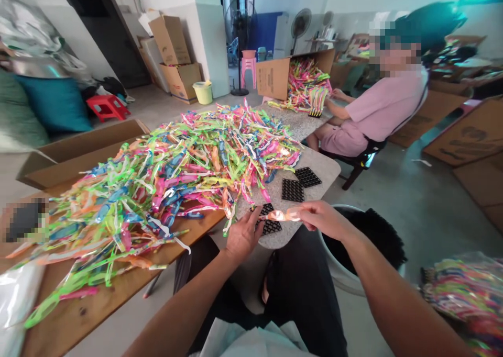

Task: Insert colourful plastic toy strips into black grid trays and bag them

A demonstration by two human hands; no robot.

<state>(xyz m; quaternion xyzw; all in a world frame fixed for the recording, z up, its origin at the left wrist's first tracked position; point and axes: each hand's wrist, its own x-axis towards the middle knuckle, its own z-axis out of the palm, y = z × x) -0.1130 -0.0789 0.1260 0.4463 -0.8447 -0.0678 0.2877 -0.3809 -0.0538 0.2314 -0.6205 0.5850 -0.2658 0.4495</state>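
Stretched between my hands is a slim orange plastic piece (280, 215) with a pale strip, shiny and partly see-through; its exact kind is unclear. My left hand (242, 233) is closed at its left end, just over a black grid tray (274, 228) on the table corner. With fingertips pinched, my right hand (323, 218) grips the other end. Two more black grid trays (293, 190) (308, 177) lie flat a little farther off. A large heap of similar bright plastic pieces (196, 168) rises to the left of my hands.
A tub of black pieces (369, 236) stands right of my knees, beside a clear bag of colourful pieces (467, 289). Across the table sits a person in pink (387, 103), hands at another heap (308, 82). An open cardboard box (82, 153) is behind the left heap.
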